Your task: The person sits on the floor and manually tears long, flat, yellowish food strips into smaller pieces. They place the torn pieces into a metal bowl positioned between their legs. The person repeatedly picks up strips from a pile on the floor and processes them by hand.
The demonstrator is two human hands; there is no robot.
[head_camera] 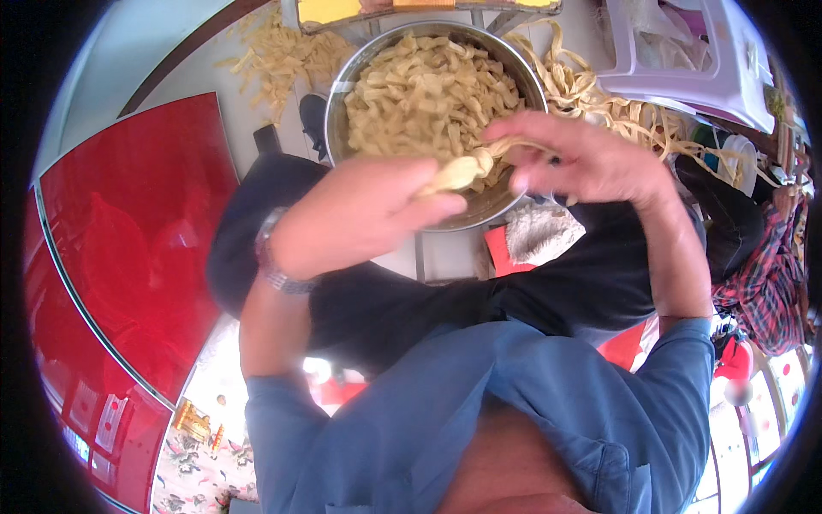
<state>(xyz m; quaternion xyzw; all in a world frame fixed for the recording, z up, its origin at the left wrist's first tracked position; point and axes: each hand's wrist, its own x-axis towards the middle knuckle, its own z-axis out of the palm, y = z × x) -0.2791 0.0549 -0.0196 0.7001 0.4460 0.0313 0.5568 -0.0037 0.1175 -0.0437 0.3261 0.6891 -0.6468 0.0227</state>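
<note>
A pale yellow, knotted strip of what looks like bean curd or dough (463, 172) is stretched between my hands above a round metal basin. My left hand (379, 212), with a metal watch at the wrist, grips its thicker end between thumb and fingers. At the strip's thinner end, my right hand (571, 154) is blurred, its fingers curled about the strip. The metal basin (329, 122) holds a heap of short, pale yellow pieces (430, 96). Long, loose strips of the same colour (578, 83) lie in a tangle to the right of the basin.
More short pieces (289, 58) are piled on the floor at upper left. A white plastic stool (681, 90) stands at upper right. Glossy red panels (141, 244) rise at left. Another person in a plaid shirt (770, 289) sits at far right.
</note>
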